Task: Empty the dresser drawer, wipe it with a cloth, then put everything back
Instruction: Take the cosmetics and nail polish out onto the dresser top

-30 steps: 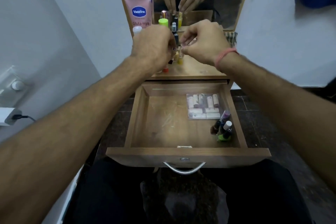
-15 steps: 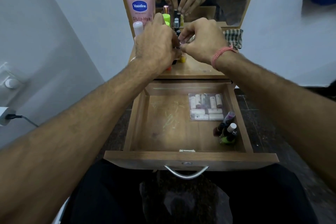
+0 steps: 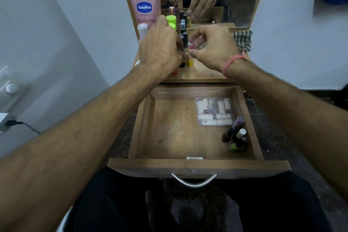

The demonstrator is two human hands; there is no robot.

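Drawer pulled open: clear packet of small tubes at back right, a few nail polish bottles front right. On the dresser top, pink tube reads "Vaseline", "Gluta-Hya". Both hands work over the bottle cluster: left hand curled round bottles, right hand pinching a pink-capped one at the fingertips. Checked cloth at right.

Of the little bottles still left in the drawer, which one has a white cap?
The bottle farthest right in the cluster by the drawer's right wall; its neighbours have dark or purple tops.
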